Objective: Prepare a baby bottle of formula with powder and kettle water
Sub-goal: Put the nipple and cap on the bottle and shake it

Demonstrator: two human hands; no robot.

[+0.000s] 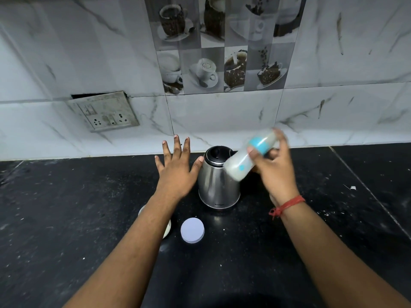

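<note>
White lid [192,230] flat on black counter [66,218], nearest. Steel kettle [219,181] behind; small print at base unreadable. Left hand [178,167] open, fingers spread, beside kettle. Right hand [274,167] grips tilted, blurred baby bottle [249,155], blue collar, above kettle.

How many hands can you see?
2. The left hand is open beside the kettle. The right hand holds the tilted, blurred bottle by it.

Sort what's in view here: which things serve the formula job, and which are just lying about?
In use: bottle in the right hand; kettle; round lid; white tub mostly hidden under the left arm; left hand, open.

Lying about: socket plate; white scrap on the counter.
</note>
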